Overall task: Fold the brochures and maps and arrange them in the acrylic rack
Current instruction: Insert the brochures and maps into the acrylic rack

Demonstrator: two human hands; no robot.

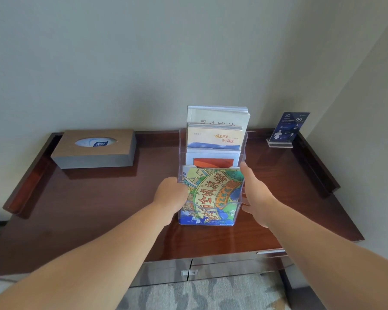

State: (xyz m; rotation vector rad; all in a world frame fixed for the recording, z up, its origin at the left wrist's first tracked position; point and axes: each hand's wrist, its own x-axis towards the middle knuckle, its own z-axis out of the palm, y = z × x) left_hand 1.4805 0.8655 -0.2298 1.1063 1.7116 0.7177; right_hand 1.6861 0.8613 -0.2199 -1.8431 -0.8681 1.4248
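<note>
Clear acrylic rack (243, 145) of glossy brochures (213, 193) stands between grips: right grip (255, 194) flat, straight-fingered against its wall; left grip (170, 194) touching, fingers hidden.

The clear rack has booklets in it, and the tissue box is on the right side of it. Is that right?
Not quite. The tissue box is on the left side of the acrylic rack, not the right, as the head view shows. The rest holds: the rack has booklets in it.

Clear acrylic rack (243, 151), upright, apparently four tiers of folded brochures (213, 191).
</note>
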